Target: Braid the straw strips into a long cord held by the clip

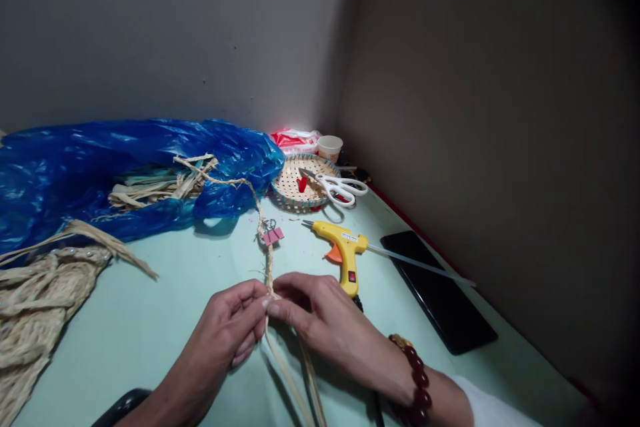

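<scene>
A braid of pale dried plant fibre (pixel 269 259) runs down the middle of the table toward me, with a pink binder clip (pixel 273 235) fixed on it. At its lower end, my left hand (pixel 227 323) pinches the braid between thumb and fingers. My right hand (pixel 320 310), a beaded bracelet (pixel 419 377) on its wrist, pinches the same spot from the other side. The two thumbs nearly touch. Loose fibre strands (pixel 290 377) hang below the hands toward the table's near edge. The exact crossing of the strands is hidden by my fingers.
A yellow glue gun (pixel 345 247) lies right of the braid, beside a black phone (pixel 440 290). Behind are white-handled scissors (pixel 343 188) on a woven basket (pixel 287 181), and a paper cup (pixel 330 147). A blue plastic bag (pixel 150 140) and woven fibre piece (pixel 40 307) occupy the left.
</scene>
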Action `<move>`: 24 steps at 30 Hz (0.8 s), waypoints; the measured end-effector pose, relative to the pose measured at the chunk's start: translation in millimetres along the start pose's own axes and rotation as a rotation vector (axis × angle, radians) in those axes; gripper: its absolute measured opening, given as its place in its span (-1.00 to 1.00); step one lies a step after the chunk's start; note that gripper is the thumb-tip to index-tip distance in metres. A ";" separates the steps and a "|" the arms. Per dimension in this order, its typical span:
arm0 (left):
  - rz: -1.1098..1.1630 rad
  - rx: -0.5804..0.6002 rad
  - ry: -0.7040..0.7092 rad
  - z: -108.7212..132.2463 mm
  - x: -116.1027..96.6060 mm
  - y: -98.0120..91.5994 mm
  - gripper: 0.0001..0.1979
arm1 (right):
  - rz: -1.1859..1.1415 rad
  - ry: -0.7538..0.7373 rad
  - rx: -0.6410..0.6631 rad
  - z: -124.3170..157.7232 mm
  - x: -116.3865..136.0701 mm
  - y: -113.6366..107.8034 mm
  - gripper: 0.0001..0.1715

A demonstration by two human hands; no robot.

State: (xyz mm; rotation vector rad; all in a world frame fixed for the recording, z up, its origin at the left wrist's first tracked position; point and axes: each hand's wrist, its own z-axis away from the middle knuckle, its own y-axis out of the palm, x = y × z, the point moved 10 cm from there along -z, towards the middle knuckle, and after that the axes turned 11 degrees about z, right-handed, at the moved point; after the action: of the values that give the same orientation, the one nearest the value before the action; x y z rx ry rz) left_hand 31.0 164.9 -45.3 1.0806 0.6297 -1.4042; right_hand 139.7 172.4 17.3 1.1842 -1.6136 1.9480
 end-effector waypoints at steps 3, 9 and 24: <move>-0.096 0.022 -0.023 -0.9 2.0 -2.5 -0.71 | -0.144 -0.026 0.136 -4.5 -1.3 14.5 -0.67; -0.408 0.016 0.123 1.9 -18.3 -0.7 -0.73 | -0.027 -0.027 0.068 -7.4 -3.5 11.5 -0.71; -0.667 -0.099 0.127 13.4 -28.3 -7.5 -0.59 | 0.050 0.020 -0.094 -4.9 -1.2 5.1 -0.74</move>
State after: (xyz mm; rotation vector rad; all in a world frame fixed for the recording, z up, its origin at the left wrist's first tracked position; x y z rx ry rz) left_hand 17.0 167.4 -16.4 0.9205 1.2156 -1.8495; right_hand 134.9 175.7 13.1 1.0946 -1.7201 1.8853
